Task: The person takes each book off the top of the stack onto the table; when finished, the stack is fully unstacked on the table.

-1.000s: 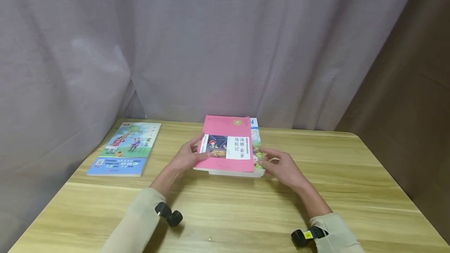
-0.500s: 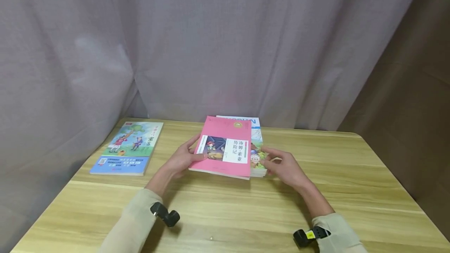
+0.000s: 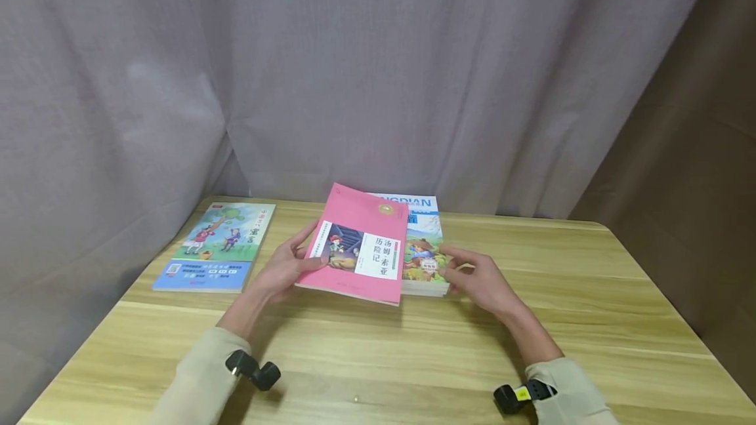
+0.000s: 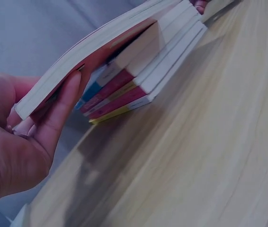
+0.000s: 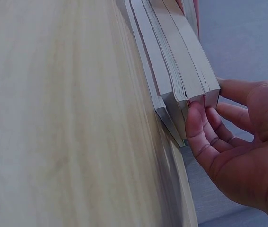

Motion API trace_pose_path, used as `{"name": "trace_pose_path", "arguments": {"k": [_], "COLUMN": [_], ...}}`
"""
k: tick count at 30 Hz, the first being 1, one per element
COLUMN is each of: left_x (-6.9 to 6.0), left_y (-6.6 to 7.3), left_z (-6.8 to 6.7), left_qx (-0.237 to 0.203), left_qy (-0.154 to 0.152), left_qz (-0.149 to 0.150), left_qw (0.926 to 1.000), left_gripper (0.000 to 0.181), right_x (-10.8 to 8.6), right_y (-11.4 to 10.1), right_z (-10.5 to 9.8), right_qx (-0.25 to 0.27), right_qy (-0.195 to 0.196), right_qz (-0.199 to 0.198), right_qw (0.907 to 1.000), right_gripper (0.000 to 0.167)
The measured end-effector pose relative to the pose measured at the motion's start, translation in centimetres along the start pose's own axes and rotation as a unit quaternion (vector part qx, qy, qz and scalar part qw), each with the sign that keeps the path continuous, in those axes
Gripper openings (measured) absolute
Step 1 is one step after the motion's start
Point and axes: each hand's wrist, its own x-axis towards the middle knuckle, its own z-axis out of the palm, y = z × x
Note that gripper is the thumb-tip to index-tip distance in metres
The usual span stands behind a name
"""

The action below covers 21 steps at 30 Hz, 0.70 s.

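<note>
A pink book (image 3: 357, 244) is tilted over the left part of a stack of books. My left hand (image 3: 283, 267) grips its left edge, thumb on the cover and fingers underneath, as the left wrist view also shows. Beneath it, the stack's top book (image 3: 426, 248) has a blue-and-white cover with a painted figure. Several books lie in the stack (image 4: 120, 94), page edges and spines showing. At the stack's right side, my right hand (image 3: 481, 281) holds its edge with bent fingers; in the right wrist view the fingertips (image 5: 196, 116) touch the upper books.
Another book (image 3: 209, 248), with a tree and two figures on its cover, lies flat at the table's left. The wooden table (image 3: 378, 353) reaches back to a grey curtain (image 3: 331, 71). Black wrist cameras (image 3: 254, 369) sit on both sleeves.
My left hand has drawn the pink book leftward and tilted it, baring more of the blue-and-white cover below. The right hand has stayed at the stack's right edge.
</note>
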Motion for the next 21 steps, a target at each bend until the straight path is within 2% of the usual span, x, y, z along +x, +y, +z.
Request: {"name": "trace_pose_path", "arguments": {"k": [7,15,21], "left_x": [-1.1,-2.7,-3.5], "left_y": [1.6,4.0,4.4], "left_z": [-1.8,-5.0,-7.5], "left_qx": [-0.012,-0.011,-0.019], "left_qy": [0.014,0.042,0.048], "left_qz": [0.024,0.022,0.029], "left_qw": [0.9995,0.9988,0.9983], "left_gripper": [0.092,0.092,0.095], "right_x": [-0.2,-0.4,-0.4], "right_y": [0.1,0.0,-0.2], "right_z": [-0.3,-0.3,-0.3], "right_qx": [-0.001,-0.005,-0.005], "right_qy": [-0.001,-0.002,-0.003], "right_qz": [-0.002,0.004,0.006], "right_qw": [1.0000,1.0000,1.0000], "right_gripper": [0.056,0.056,0.057]}}
